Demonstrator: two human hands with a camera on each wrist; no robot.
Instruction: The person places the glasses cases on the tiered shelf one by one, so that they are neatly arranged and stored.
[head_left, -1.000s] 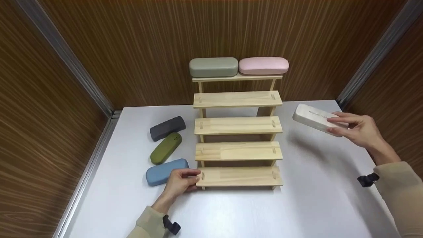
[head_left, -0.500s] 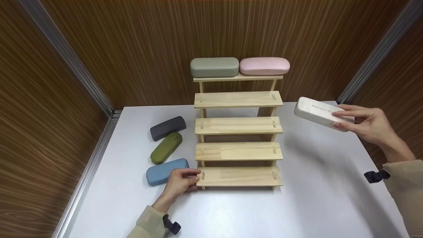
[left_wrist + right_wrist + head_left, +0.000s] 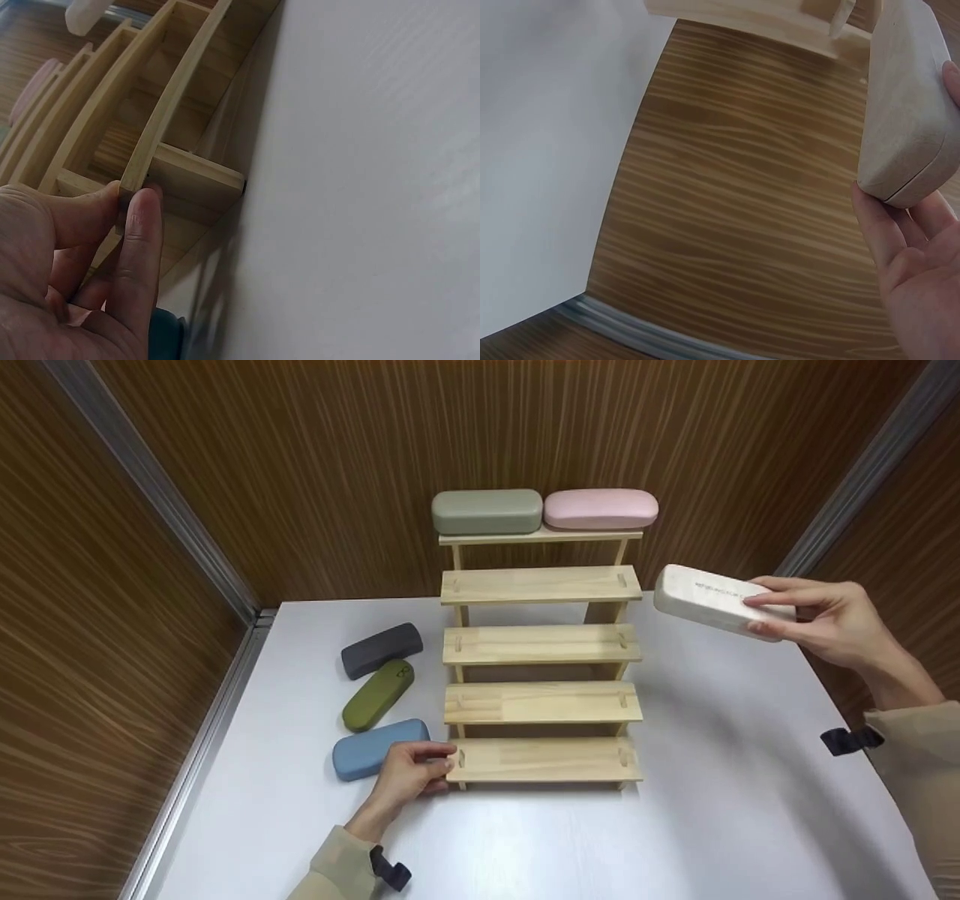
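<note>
My right hand grips the right end of a white glasses case with printed lettering on top. The case is held tilted above the table, to the right of the wooden tiered rack. In the right wrist view, the white case shows its lid seam near the fingers. My left hand pinches the left end of the rack's lowest shelf; thumb and fingers close on that board's corner in the left wrist view. A sage green case and a pink case sit side by side on the top shelf.
Left of the rack lie a dark grey case, an olive case and a blue case, the blue one partly behind my left hand. Wood-grained panels enclose the white table at the back and sides.
My right hand has lifted the white case higher, first shifting right and then back left toward the rack. The left hand stays on the lowest shelf.
</note>
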